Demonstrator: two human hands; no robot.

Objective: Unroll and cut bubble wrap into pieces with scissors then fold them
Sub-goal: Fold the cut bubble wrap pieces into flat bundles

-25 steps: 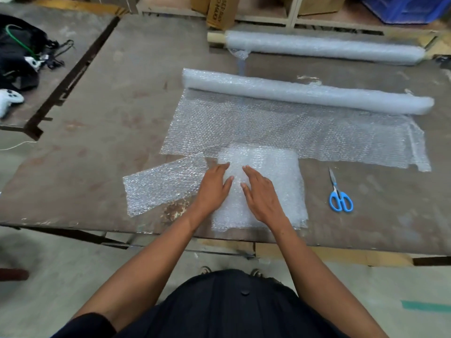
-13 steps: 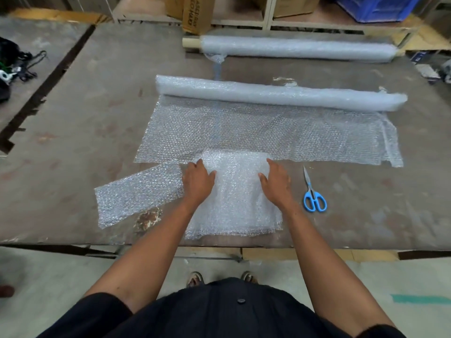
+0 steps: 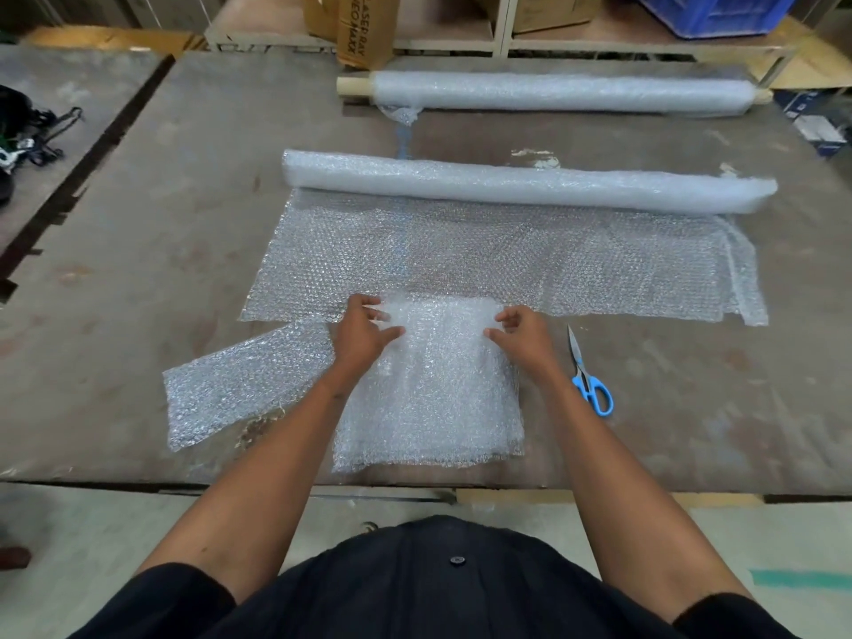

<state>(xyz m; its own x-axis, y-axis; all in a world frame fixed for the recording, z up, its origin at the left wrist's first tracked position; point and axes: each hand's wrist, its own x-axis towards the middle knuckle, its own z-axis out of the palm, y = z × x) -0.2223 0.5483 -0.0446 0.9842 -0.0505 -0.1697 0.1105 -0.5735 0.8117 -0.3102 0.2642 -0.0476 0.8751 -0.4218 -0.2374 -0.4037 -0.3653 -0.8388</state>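
Fingers of your left hand (image 3: 362, 332) and right hand (image 3: 521, 332) are curling onto the far corners of the folded clear bubble-wrap stack (image 3: 428, 389) at the table's (image 3: 138, 223) near edge; uneven lifting risks layers sliding apart.

A single head-worn, wide-angle view looks forward and steeply down from above the person's chest, so the dark shirt fills the 6 o'clock edge and both forearms reach up toward the centre. The table (image 3: 138, 232) fills most of the frame, its near edge close below the lens and its far edge toward 12 o'clock, where shelving shows. Straight lines bow near the borders. There is no second view to share the scene with.
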